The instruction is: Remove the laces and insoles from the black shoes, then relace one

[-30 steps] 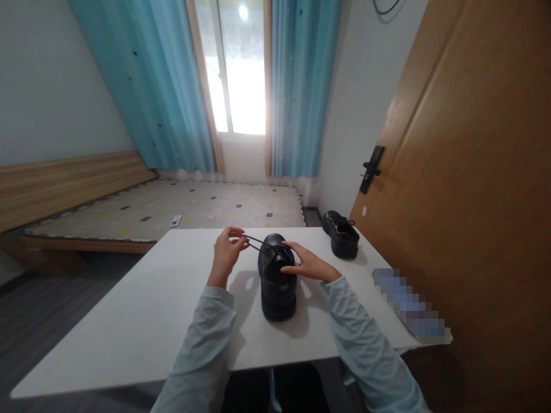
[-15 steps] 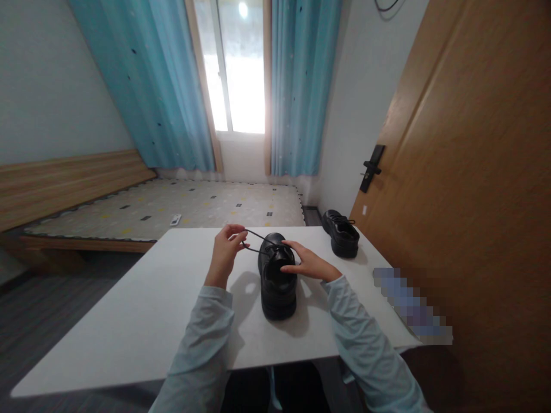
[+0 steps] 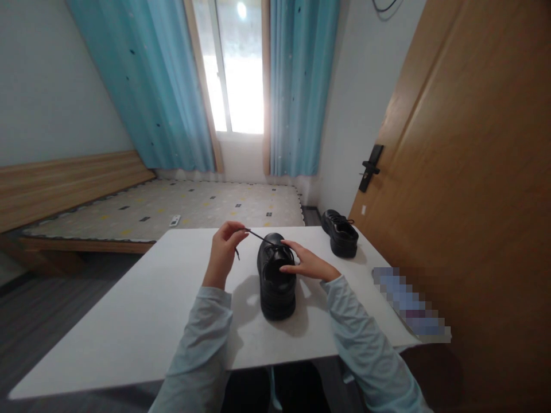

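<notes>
A black lace-up shoe (image 3: 278, 301) stands on the white table in front of me, its toe pointing away. Left of it, my left hand (image 3: 224, 249) pinches a black shoelace (image 3: 259, 236), which runs taut from the fingers to the front of the shoe. The lace's loose end dangles below those fingers. From the right, my right hand (image 3: 307, 262) grips the shoe near its opening, thumb at the collar and fingers by the lacing. Part of the shoe's upper is hidden behind that hand.
A second black shoe (image 3: 342, 235) sits at the table's far right corner. Along the right edge lies a blurred bluish item (image 3: 407, 301). Beyond the white table (image 3: 142, 310) is a bed (image 3: 206, 203) with a small white object (image 3: 174, 220); a wooden door (image 3: 469, 172) stands right.
The lace formed a loop between my left hand and the shoe; now a single strand is taut and its end hangs free. My right hand has stayed on the shoe.
</notes>
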`<state>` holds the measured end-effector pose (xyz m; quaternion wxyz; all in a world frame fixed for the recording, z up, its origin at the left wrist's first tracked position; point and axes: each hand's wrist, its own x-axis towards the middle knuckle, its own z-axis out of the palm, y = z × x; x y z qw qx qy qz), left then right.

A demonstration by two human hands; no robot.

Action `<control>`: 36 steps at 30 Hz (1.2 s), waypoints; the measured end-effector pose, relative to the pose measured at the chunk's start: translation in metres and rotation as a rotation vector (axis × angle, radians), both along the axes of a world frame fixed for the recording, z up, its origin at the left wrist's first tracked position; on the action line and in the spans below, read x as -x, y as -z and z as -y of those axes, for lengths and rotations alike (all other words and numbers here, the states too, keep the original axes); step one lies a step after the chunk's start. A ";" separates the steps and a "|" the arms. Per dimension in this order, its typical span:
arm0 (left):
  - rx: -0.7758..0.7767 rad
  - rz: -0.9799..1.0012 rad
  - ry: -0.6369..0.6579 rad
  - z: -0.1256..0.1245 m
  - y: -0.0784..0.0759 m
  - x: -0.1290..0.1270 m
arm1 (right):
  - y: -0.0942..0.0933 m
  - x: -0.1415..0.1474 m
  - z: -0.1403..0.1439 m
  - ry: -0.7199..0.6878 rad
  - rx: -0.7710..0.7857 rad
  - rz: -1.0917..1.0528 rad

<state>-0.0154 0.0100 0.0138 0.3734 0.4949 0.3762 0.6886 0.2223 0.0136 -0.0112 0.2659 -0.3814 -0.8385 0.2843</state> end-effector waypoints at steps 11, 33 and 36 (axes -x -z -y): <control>0.100 -0.143 0.246 0.010 -0.007 -0.008 | -0.002 0.002 -0.006 0.088 -0.046 -0.201; 0.149 -0.634 0.224 -0.008 0.018 -0.006 | -0.004 0.005 -0.008 0.214 0.139 -0.350; 0.142 -0.629 0.253 -0.008 0.020 -0.005 | -0.001 0.006 -0.010 0.218 0.136 -0.329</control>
